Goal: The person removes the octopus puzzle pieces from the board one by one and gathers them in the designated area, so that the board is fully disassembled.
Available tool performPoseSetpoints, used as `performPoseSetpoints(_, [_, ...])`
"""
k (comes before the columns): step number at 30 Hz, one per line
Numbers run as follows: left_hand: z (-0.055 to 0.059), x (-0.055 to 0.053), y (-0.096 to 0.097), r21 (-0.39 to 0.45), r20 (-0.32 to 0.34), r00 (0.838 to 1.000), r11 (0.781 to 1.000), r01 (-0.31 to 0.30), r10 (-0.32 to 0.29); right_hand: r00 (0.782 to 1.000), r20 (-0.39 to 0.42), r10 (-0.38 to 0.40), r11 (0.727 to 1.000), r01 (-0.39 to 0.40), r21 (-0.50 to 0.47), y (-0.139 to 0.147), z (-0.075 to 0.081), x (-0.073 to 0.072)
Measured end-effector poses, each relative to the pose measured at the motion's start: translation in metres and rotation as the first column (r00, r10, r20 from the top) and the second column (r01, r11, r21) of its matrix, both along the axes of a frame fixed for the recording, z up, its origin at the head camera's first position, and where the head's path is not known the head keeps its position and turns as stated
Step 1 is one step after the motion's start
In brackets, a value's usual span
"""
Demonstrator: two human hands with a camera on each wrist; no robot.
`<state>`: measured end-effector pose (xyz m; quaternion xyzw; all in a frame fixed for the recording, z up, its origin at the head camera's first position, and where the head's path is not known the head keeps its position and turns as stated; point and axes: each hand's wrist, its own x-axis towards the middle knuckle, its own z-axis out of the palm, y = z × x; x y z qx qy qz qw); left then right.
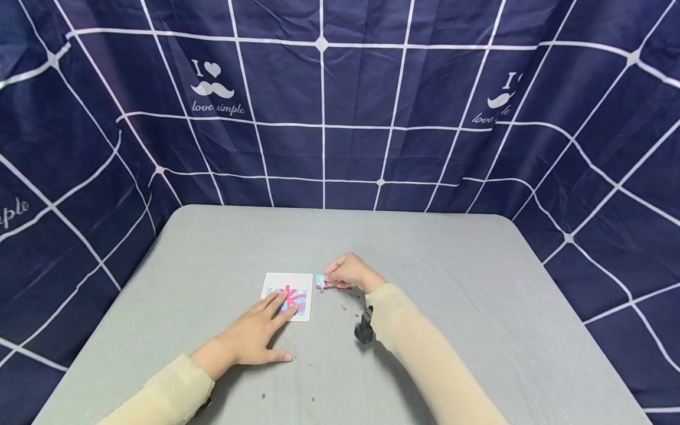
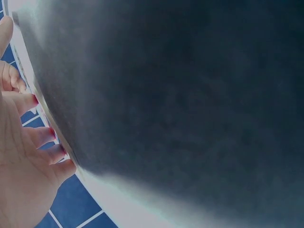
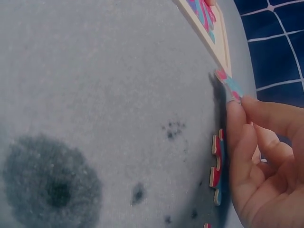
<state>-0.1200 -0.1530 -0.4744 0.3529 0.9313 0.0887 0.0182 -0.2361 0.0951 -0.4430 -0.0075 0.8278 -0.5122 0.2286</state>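
My right hand (image 1: pixel 353 273) pinches a puzzle piece (image 3: pixel 230 86) between thumb and fingertip, close to the right side of the puzzle board. The piece is light blue with pink. The jigsaw puzzle board (image 1: pixel 276 278) has a white frame, with joined blue, pink and purple pieces in its lower part. Spread over those pieces lie the fairly straight fingers of my left hand (image 1: pixel 252 339), its thumb out on the table. In the right wrist view, loose red and blue puzzle pieces (image 3: pixel 218 168) lie beneath my right hand; the head view shows them mostly hidden by it.
The grey table (image 1: pixel 451 254) has small dark spots near my right wrist. A dark blue curtain (image 1: pixel 350 88) with a white grid stands around its back and sides. A small black device (image 1: pixel 364 326) hangs at the right cuff.
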Motion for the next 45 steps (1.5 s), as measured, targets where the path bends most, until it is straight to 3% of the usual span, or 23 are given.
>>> performPoseSetpoints(8, [-0.0001,0.0007,0.0001,0.031,-0.027,0.999,0.999,0.022,-0.021,1.000,-0.021,0.006,0.999,-0.005,0.039,-0.0014,-0.0029,-0.0006])
performPoseSetpoints(21, [-0.0006,0.0003,-0.0008,0.009,0.007,1.000,1.000,0.003,-0.003,0.999,-0.028,0.023,0.999,-0.021,0.049,0.0039,-0.0001,0.0001])
performPoseSetpoints(30, [-0.0019,0.0004,-0.0024,0.020,-0.006,1.000,1.000,0.009,-0.009,1.000,-0.010,0.021,1.000,-0.021,0.001,0.0078,-0.0007,-0.0040])
performPoseSetpoints(45, [-0.0045,0.0035,0.0002,0.022,-0.017,1.000,1.000,0.002,-0.002,0.995,-0.058,0.077,0.993,-0.082,-0.086,0.0030,-0.0086,-0.0004])
